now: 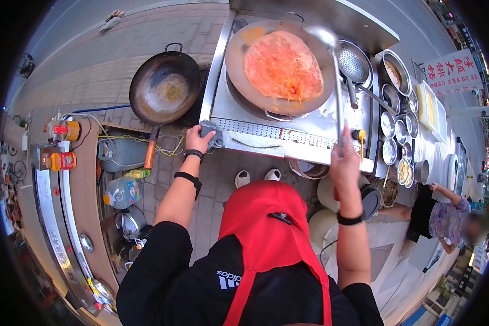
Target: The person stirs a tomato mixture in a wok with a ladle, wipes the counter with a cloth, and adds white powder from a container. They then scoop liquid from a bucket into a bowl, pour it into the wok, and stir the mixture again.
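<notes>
My left hand is closed on a grey cloth at the stove's front left corner. My right hand is wrapped round the long handle of a ladle, whose bowl is blurred by motion over the right rim of the large wok. That wok sits on the steel stove and holds a broad orange-red mass of food, with steam or blur around it.
An empty dark wok with a wooden handle stands at the left. A strainer rests right of the large wok, near several metal bowls. Another person stands at the right. Bottles and a gas cylinder are at the left.
</notes>
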`<state>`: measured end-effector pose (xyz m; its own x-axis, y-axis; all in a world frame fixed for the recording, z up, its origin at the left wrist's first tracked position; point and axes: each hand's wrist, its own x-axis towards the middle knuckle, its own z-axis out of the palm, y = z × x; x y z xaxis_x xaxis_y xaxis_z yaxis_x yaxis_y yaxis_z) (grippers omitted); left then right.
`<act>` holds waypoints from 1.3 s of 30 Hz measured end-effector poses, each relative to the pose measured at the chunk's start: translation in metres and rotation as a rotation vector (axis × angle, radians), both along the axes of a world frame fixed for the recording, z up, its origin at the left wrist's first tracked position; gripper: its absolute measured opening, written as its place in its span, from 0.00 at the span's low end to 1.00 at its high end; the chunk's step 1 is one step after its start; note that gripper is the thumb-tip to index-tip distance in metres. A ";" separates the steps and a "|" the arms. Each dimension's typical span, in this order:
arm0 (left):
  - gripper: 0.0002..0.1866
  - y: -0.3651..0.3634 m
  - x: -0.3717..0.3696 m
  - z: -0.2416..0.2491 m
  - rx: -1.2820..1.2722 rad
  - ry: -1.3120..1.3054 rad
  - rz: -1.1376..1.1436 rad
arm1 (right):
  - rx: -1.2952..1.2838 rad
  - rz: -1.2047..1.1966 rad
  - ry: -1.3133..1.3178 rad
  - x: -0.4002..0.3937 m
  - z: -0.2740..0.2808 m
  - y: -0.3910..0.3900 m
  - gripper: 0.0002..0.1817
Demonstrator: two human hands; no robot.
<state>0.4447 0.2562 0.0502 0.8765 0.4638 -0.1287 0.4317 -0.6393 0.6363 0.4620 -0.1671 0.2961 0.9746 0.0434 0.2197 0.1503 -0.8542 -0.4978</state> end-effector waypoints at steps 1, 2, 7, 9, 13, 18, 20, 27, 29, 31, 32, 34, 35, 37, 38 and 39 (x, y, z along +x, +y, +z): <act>0.29 0.001 -0.001 -0.014 -0.045 -0.075 0.029 | 0.062 -0.073 0.127 0.000 -0.038 0.000 0.33; 0.31 -0.001 -0.001 -0.021 -0.053 -0.051 0.056 | -0.031 -0.074 0.262 0.007 -0.055 0.001 0.33; 0.33 0.001 -0.017 -0.024 -0.108 -0.044 0.066 | 0.120 -0.075 0.277 -0.004 -0.050 -0.010 0.30; 0.33 0.002 -0.023 -0.017 -0.146 -0.027 0.054 | 0.832 -0.113 0.471 -0.007 -0.012 -0.019 0.29; 0.30 -0.008 -0.038 -0.014 -0.072 -0.149 0.209 | 1.791 0.022 0.788 -0.002 -0.025 -0.053 0.28; 0.25 -0.055 -0.070 0.020 0.066 -0.260 0.219 | 0.164 0.093 0.182 -0.027 -0.101 -0.084 0.29; 0.24 -0.080 -0.098 0.034 0.040 -0.303 0.195 | 0.374 0.095 0.225 -0.063 -0.116 -0.123 0.29; 0.08 -0.292 -0.100 0.084 -0.409 -0.034 -0.204 | 1.456 -0.218 0.717 -0.183 -0.035 -0.292 0.30; 0.07 -0.409 -0.076 0.112 -0.477 0.017 -0.393 | 1.592 -0.238 0.686 -0.203 -0.029 -0.354 0.30; 0.09 -0.526 -0.057 0.121 -0.691 0.163 -0.634 | 1.635 -0.361 0.559 -0.225 -0.019 -0.412 0.30; 0.10 -0.588 -0.048 0.128 -0.814 0.306 -0.737 | 1.627 -0.427 0.501 -0.239 -0.013 -0.440 0.31; 0.13 -0.713 -0.040 0.119 -1.071 0.589 -0.804 | 1.629 -0.550 0.368 -0.264 -0.008 -0.488 0.32; 0.12 -0.776 -0.042 0.112 -1.175 0.706 -0.720 | 1.638 -0.612 0.287 -0.277 -0.007 -0.508 0.33; 0.16 -0.890 -0.041 0.075 -1.211 0.847 -0.686 | 1.570 -0.789 0.220 -0.300 -0.007 -0.541 0.32; 0.17 -0.940 -0.042 0.058 -1.276 0.828 -0.566 | 1.543 -0.866 0.187 -0.311 -0.008 -0.554 0.32; 0.17 -0.985 -0.041 0.040 -1.339 0.807 -0.443 | 1.513 -0.942 0.156 -0.323 -0.010 -0.564 0.32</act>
